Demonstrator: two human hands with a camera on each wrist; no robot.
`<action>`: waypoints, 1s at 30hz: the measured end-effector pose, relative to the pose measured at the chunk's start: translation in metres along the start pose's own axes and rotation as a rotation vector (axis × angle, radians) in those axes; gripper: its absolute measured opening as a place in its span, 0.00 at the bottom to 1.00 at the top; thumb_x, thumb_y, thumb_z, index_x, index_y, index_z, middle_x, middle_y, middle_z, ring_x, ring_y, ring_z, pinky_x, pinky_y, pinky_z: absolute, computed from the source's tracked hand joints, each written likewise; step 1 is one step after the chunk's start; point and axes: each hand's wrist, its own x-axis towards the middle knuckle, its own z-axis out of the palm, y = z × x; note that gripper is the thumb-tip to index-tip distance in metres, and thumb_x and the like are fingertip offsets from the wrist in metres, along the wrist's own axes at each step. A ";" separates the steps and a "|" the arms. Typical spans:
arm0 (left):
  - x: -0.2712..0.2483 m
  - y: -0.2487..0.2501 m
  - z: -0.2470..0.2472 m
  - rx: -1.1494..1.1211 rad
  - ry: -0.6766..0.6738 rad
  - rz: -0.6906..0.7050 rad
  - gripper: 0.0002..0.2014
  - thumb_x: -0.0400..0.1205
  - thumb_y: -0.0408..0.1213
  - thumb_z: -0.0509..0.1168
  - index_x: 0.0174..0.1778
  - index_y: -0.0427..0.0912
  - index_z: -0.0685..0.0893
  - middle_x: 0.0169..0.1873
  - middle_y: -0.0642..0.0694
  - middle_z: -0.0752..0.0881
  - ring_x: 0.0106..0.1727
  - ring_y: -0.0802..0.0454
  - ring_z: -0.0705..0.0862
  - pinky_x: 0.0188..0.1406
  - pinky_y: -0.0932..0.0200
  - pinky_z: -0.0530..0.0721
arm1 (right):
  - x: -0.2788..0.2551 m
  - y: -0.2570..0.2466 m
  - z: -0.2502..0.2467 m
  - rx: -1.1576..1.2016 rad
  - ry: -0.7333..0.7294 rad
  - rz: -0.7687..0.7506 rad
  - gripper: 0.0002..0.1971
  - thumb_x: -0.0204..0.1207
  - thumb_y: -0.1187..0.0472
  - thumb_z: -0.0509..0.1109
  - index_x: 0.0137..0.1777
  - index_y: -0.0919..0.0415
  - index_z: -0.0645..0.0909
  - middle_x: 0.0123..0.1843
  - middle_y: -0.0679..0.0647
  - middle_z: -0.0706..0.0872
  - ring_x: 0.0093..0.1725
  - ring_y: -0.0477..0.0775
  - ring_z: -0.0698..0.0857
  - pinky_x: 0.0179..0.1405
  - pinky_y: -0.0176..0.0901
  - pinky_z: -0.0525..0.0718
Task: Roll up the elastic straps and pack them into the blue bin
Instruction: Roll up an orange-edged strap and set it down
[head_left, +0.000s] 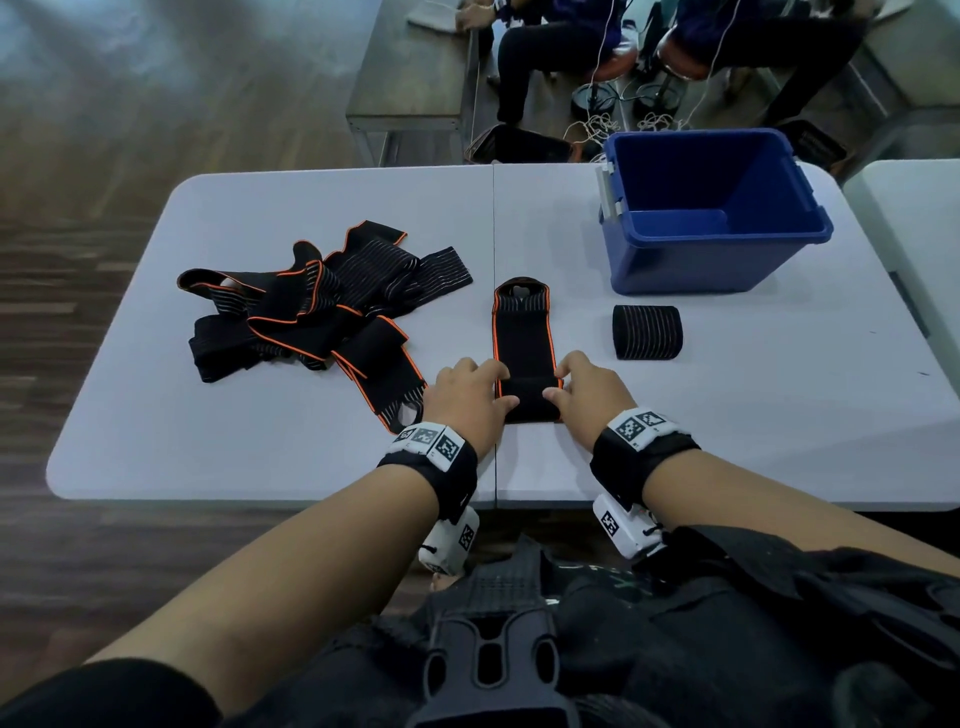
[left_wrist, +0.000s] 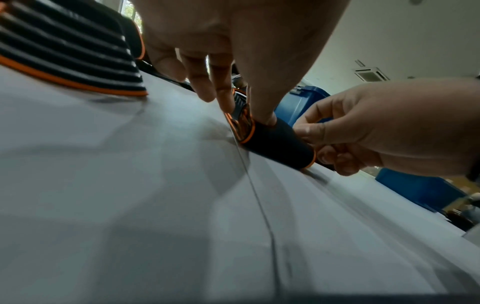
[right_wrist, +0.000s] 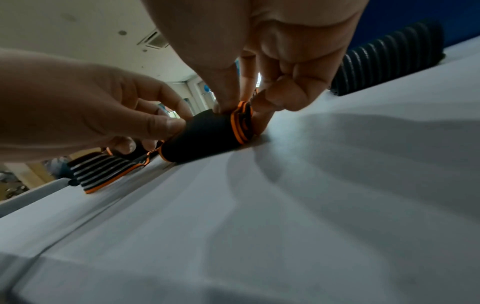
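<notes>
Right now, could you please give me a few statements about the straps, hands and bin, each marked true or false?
1. Both hands, left hand and right hand, hold the strap being rolled. True.
2. The blue bin holds rolled straps. False: it looks empty.
3. A finished roll lies on the table in front of the bin. True.
4. The pile of loose straps lies right of the bin. False: it lies on the left.

Both my forearms reach forward, bare, wrists banded in black with tagged white blocks. My left hand arches down, thumb and fingertips pinching one end of the strap roll; my right hand mirrors it (thumb inward, fingers curled), grip snug at the other end.
</notes>
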 end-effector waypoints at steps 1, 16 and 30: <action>0.001 0.001 -0.001 0.026 -0.011 0.000 0.15 0.84 0.55 0.64 0.66 0.58 0.80 0.57 0.49 0.81 0.61 0.45 0.78 0.61 0.44 0.78 | 0.001 -0.002 -0.001 -0.020 -0.003 -0.008 0.11 0.83 0.54 0.68 0.60 0.56 0.75 0.49 0.59 0.87 0.49 0.62 0.87 0.53 0.55 0.85; -0.001 -0.020 0.010 0.081 -0.123 0.001 0.24 0.87 0.51 0.60 0.81 0.67 0.68 0.56 0.47 0.76 0.59 0.44 0.75 0.59 0.45 0.74 | 0.014 0.030 0.000 -0.104 -0.113 -0.108 0.28 0.74 0.51 0.78 0.75 0.46 0.78 0.48 0.51 0.77 0.49 0.55 0.80 0.51 0.46 0.79; 0.028 -0.012 0.007 -0.156 -0.147 -0.170 0.16 0.88 0.58 0.51 0.64 0.63 0.82 0.55 0.50 0.90 0.63 0.40 0.81 0.63 0.42 0.74 | 0.032 0.025 -0.006 0.180 -0.042 -0.033 0.16 0.85 0.49 0.66 0.36 0.53 0.82 0.29 0.46 0.81 0.34 0.50 0.80 0.35 0.43 0.74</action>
